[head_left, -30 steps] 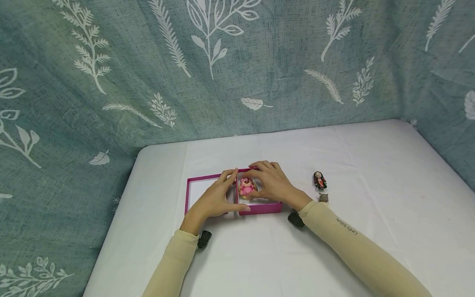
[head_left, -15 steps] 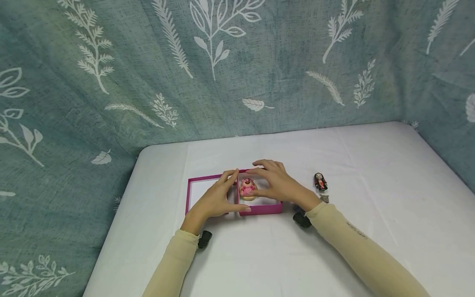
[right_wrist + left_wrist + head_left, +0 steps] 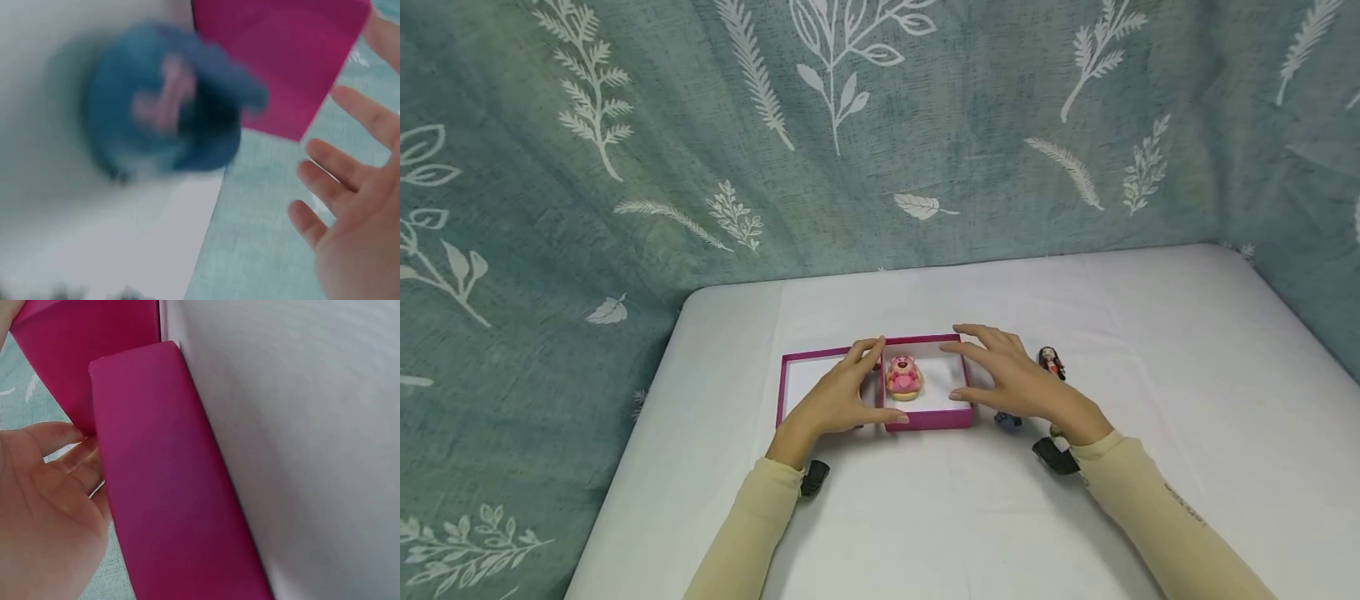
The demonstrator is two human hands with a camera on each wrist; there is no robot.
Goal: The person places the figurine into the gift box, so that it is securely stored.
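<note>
A pink bear figurine (image 3: 903, 377) sits in the left part of a magenta box (image 3: 928, 420) with a white inside. My left hand (image 3: 835, 404) grips the box's left side, thumb at the front wall and fingers at the back corner. Under that hand lies a shallower magenta tray or lid (image 3: 781, 387), partly hidden. Its outer wall also shows in the left wrist view, beside the left hand (image 3: 50, 500). My right hand (image 3: 1011, 379) hovers by the box's right edge, fingers spread and holding nothing. A blue figurine (image 3: 162, 106) appears large and blurred in the right wrist view.
The blue figurine (image 3: 1007, 421) is below my right hand on the white table (image 3: 887, 517). A dark-haired doll figurine (image 3: 1052, 363) lies behind the right wrist; another small figurine (image 3: 1057, 431) is mostly hidden under it. A patterned curtain (image 3: 880, 167) hangs behind.
My right hand has drawn away from the bear to the right, out past the box's right edge. The bear stays in the box, and the left hand keeps its place. The blue figurine has come into view.
</note>
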